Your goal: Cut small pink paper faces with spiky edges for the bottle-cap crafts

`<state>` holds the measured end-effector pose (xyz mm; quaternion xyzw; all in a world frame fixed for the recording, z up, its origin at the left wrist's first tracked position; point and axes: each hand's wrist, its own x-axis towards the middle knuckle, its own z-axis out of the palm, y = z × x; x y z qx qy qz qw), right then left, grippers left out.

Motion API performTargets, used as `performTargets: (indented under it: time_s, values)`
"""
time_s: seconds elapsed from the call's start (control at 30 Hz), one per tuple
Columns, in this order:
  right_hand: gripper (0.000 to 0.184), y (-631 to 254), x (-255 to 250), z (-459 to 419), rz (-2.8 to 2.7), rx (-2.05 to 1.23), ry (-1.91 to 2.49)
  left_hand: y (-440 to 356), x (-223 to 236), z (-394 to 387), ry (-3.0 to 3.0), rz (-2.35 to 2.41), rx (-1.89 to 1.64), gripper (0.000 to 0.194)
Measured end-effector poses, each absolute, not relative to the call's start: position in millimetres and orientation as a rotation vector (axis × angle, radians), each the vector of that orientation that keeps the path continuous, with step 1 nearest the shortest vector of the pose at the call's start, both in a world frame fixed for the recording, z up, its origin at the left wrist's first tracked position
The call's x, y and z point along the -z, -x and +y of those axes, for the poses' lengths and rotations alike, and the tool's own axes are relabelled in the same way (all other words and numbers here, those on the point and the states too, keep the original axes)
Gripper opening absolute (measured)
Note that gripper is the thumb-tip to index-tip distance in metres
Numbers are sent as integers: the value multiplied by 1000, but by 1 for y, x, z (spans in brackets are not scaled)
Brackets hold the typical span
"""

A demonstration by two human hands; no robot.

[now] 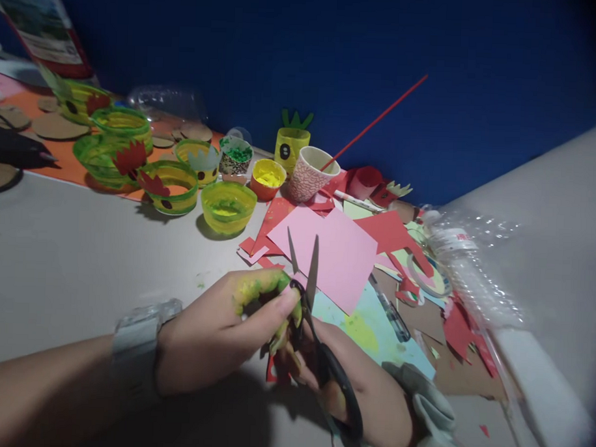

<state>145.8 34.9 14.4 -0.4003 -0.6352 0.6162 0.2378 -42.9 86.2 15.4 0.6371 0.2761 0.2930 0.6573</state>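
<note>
My left hand [226, 328], smeared with yellow-green paint and wearing a grey watch, pinches a small red paper scrap [272, 369] just below the scissor pivot. My right hand [370, 395] grips the black handles of a pair of scissors [309, 295], whose blades point up and away, slightly apart. The blades lie over a pink sheet of paper [338, 254] and a light blue sheet [372, 327] with a green paint smear.
Several green-painted rings [120, 123] and bowls [227, 208] stand at the left back, with a yellow paint cup [267, 178] and a patterned cup [309, 175] holding a red stick [380, 119]. Red paper scraps [390, 233], a pen [390, 311] and a clear plastic bottle [467, 268] lie at right.
</note>
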Motion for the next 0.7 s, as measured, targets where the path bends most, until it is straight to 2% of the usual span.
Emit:
performTargets:
  time_s: [0.23,0.7]
  values:
    - [39,-147,-23,39,-1857,-1633,1086,41,-17,83,-1272,554,-623,32]
    - [57,-150,-18,38,-1831,-1665,1055,41,-19,84,-1266,544,-628,28]
